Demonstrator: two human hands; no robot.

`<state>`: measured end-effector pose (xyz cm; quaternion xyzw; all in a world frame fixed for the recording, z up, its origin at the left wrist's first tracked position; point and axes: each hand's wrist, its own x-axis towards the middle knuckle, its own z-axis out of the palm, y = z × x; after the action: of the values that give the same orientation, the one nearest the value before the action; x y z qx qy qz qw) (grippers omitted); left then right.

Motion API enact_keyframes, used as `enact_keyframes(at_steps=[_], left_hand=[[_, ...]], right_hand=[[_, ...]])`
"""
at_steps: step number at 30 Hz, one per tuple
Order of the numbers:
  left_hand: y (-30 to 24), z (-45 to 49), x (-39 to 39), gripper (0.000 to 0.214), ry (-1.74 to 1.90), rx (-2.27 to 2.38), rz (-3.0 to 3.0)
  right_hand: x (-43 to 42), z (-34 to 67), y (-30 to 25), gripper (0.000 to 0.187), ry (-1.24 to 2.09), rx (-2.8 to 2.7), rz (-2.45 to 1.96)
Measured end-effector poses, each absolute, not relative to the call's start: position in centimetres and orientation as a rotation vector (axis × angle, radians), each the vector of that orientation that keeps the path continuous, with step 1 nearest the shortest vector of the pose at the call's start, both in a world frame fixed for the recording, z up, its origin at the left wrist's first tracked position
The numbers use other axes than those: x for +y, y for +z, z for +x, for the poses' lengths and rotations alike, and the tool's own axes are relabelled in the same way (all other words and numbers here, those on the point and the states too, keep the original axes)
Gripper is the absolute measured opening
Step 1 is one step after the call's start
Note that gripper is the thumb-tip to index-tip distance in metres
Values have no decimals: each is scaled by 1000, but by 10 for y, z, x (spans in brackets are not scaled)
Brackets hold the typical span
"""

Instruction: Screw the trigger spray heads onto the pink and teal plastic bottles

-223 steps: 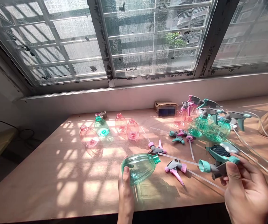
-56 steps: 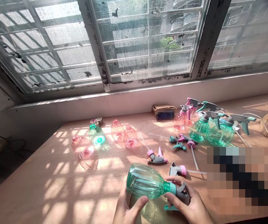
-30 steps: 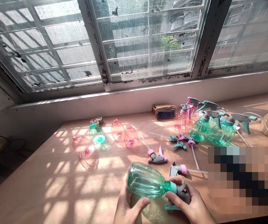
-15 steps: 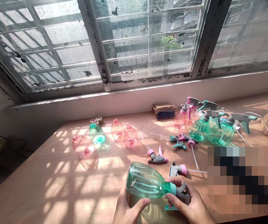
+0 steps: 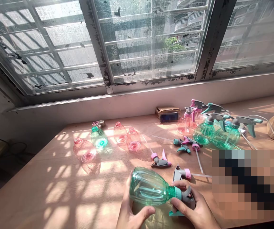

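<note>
I hold a clear green spray bottle (image 5: 147,187) on its side just above the wooden table (image 5: 55,190), near the front edge. My left hand (image 5: 132,214) is wrapped round the bottle's body from below. My right hand (image 5: 196,211) grips the grey and teal trigger head (image 5: 184,197), which sits on the bottle's neck. Just behind my hands lie two loose pink and grey trigger heads (image 5: 160,160), (image 5: 181,173) with thin white tubes.
Three pink empty bottles (image 5: 85,151) and a green one (image 5: 98,137) lie at the middle left. Assembled green and pink spray bottles (image 5: 208,132) stand at the back right by a small cardboard box (image 5: 168,114). A blurred patch covers the near right. Windows run behind the table.
Earlier the bottle lay in my left hand and the trigger head was apart in my right. Now the head sits on the neck. Over the last second the bottle has turned only slightly.
</note>
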<state>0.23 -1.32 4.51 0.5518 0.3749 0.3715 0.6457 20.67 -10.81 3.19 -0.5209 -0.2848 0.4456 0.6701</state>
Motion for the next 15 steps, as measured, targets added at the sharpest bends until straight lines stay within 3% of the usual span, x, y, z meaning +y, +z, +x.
enact_keyframes(at_steps=[4, 15], left_hand=[[49, 2, -13, 84, 846, 859, 1270], [54, -1, -12, 94, 850, 872, 1359]], right_hand=[[-108, 207, 34, 49, 1006, -606, -1187], [-107, 205, 35, 51, 958, -633, -1257]])
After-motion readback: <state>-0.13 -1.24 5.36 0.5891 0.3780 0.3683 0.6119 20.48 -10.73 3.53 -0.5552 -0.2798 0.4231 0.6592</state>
